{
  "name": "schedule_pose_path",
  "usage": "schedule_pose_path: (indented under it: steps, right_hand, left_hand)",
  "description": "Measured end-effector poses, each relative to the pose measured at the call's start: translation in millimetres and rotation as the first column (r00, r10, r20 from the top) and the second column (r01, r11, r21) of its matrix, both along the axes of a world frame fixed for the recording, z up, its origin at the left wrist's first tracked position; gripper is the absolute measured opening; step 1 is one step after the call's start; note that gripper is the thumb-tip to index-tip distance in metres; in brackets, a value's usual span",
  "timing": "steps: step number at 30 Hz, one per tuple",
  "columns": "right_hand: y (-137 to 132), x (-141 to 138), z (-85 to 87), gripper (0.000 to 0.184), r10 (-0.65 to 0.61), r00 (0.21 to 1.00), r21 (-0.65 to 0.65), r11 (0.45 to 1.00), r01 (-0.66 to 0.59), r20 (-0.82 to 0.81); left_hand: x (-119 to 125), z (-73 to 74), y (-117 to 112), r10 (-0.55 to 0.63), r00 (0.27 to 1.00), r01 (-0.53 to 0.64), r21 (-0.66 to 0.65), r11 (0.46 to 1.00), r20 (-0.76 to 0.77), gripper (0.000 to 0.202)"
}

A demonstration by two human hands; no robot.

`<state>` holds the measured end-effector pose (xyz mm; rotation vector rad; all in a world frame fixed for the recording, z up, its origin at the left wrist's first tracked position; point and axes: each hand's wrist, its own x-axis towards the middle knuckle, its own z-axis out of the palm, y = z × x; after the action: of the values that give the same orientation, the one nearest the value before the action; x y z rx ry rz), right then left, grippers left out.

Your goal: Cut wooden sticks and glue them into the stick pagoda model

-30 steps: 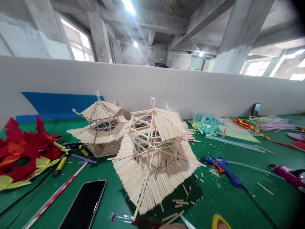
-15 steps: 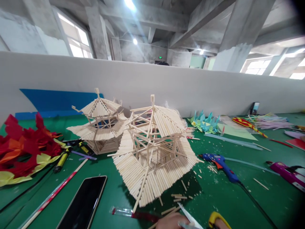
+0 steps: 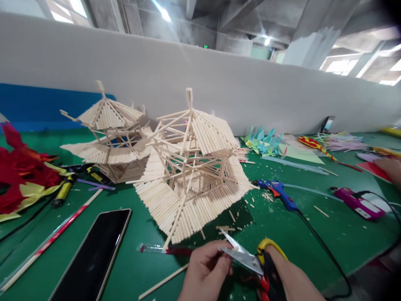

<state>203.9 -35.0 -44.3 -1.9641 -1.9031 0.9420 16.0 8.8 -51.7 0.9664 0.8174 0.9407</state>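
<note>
Near the front edge, my left hand (image 3: 205, 271) pinches a thin wooden stick (image 3: 164, 281) that slants out to the lower left. My right hand (image 3: 290, 274) grips a pair of scissors (image 3: 247, 258) with yellow, red and black handles. The blades are spread at the fingertips of my left hand, around the stick's tip as far as I can tell. Just beyond stands a pavilion model (image 3: 184, 188) built of wooden sticks, its upper roof partly covered. A second stick pavilion (image 3: 109, 138) stands behind it to the left.
A phone (image 3: 94, 255) lies at left, by red paper shapes (image 3: 21, 167). Right of the model are a blue glue gun (image 3: 277, 190) with a cable, a purple device (image 3: 359, 203) and blue-green paper folds (image 3: 263, 140). Another person's hand (image 3: 391, 167) rests at the right edge.
The view has tilted down and shifted slightly right. Both my hands and the scissors, earlier mostly cut off at the bottom, now show more fully. Another person's hand has appeared at right.
</note>
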Motion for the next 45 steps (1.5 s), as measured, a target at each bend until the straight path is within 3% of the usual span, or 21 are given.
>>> schedule_pose_path:
  steps: [4, 11, 19, 24, 29, 33, 41, 45]
  right_hand:
    - [0, -4, 7.4, 0.041, 0.040, 0.994, 0.021, 0.999, -0.038, -0.101]
    - [7, -1, 21.4, 0.028, 0.110, 0.994, 0.062, 0.992, -0.111, 0.019]
    - [8, -4, 36.9, 0.025, 0.127, 0.992, -0.029, 0.992, -0.126, 0.028]
    - [3, -3, 25.2, 0.030, 0.077, 0.997, -0.046, 0.996, -0.078, -0.013]
    - [4, -5, 17.0, 0.028, 0.029, 0.999, -0.036, 0.999, -0.030, -0.025]
    - [7, -6, 20.7, 0.029, 0.062, 0.997, -0.055, 0.996, -0.064, -0.043]
    - [10, -3, 36.9, 0.031, 0.123, 0.991, -0.014, 0.992, -0.122, 0.050]
    - [8, -3, 37.4, 0.031, 0.129, 0.991, -0.078, 0.989, -0.126, 0.024]
  left_hand:
    - [0, 9.2, -1, -0.013, 1.000, 0.014, -0.052, 0.999, 0.025, 0.017]
    - [-2, 12.5, 3, -0.145, 0.981, 0.172, -0.226, 0.959, 0.132, 0.027]
    - [-3, 15.5, 3, -0.204, 0.951, 0.265, -0.276, 0.924, 0.232, 0.021]
    - [-3, 13.6, 3, -0.197, 0.958, 0.245, -0.234, 0.941, 0.211, 0.024]
    - [-1, 14.6, 3, -0.060, 0.995, 0.066, -0.067, 0.996, 0.085, 0.013]
    - [-1, 19.0, 3, -0.084, 0.995, 0.084, 0.009, 0.996, 0.048, 0.017]
    - [-4, 12.8, 2, -0.190, 0.966, 0.226, -0.214, 0.950, 0.177, 0.022]
    - [-5, 12.4, 2, -0.267, 0.931, 0.328, -0.253, 0.910, 0.248, 0.020]
